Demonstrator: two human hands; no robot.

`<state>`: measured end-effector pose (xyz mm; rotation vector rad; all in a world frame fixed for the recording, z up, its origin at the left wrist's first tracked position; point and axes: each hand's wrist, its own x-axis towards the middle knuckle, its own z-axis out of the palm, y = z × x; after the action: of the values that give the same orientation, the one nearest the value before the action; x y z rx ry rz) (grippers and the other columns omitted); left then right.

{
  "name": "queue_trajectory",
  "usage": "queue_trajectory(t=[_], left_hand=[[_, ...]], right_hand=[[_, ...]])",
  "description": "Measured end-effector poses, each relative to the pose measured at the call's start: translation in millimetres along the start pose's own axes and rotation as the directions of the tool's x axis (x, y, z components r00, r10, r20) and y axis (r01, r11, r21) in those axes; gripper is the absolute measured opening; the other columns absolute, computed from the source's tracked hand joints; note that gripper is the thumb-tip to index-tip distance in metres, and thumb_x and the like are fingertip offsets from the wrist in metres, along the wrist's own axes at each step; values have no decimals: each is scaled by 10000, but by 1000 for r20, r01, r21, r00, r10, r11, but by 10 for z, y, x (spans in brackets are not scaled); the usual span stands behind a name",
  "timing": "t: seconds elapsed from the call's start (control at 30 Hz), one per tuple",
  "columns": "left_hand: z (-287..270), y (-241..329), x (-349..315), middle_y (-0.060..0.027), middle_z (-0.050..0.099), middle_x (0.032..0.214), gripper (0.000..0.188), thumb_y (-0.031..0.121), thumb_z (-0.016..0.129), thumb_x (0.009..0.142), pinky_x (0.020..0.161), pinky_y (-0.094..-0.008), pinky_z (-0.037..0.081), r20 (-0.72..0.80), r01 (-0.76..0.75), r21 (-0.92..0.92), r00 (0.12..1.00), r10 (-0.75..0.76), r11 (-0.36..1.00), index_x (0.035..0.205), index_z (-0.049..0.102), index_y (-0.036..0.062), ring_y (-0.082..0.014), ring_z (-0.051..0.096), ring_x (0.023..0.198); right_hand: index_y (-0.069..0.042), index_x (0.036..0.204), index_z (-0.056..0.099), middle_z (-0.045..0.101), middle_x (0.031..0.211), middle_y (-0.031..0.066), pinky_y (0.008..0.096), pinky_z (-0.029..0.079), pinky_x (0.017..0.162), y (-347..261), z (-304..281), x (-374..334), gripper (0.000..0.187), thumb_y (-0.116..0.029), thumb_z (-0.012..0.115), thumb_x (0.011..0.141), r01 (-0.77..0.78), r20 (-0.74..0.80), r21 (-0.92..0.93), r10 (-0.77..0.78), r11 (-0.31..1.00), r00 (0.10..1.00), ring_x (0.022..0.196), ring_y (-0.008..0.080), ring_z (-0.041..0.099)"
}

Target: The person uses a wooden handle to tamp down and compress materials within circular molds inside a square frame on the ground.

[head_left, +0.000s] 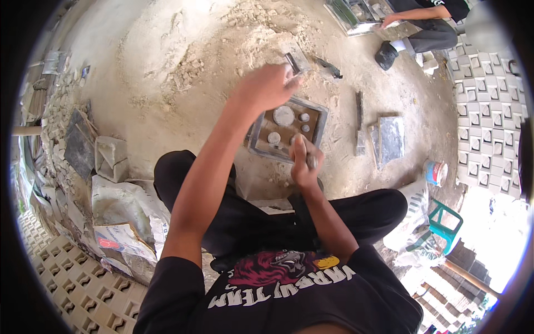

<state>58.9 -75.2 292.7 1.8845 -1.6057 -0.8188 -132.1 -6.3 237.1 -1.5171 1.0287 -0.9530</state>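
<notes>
A square grey mould frame [321, 131] lies on the dusty ground before my crossed legs. Inside it are a large round disc [283, 116], a smaller disc [273, 138] and several little round pieces, set in brown material. My left hand [270, 88] reaches over the frame's far left corner, blurred, its fingertips at the dark handle of a flat trowel-like tool [293, 62]. Whether it grips the handle is unclear. Over the frame's near right corner, my right hand [305, 161] is closed, thumb up, around a short grey rod-like tool [311, 161].
Loose sandy material [189, 61] is heaped beyond the frame. To the right lie a dark bar [359, 111], a flat slab [391, 139] and a tub [436, 173]. Patterned blocks [484, 111] are stacked farther right. Another person's hand [391, 20] works at a frame, far right.
</notes>
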Motion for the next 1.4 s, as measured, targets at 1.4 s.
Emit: queue_trajectory(t=[1.4], left_hand=[[-410, 449, -614, -171, 649, 806, 358, 352, 535, 929, 717, -461, 509, -25, -90, 128, 995, 94, 988, 965, 606, 3, -349, 651, 805]], right_hand=[[-21, 687, 451, 459, 600, 30, 287, 364, 499, 461, 613, 12, 323, -164, 500, 972, 272, -178, -196, -307, 942, 935, 549, 106, 423]])
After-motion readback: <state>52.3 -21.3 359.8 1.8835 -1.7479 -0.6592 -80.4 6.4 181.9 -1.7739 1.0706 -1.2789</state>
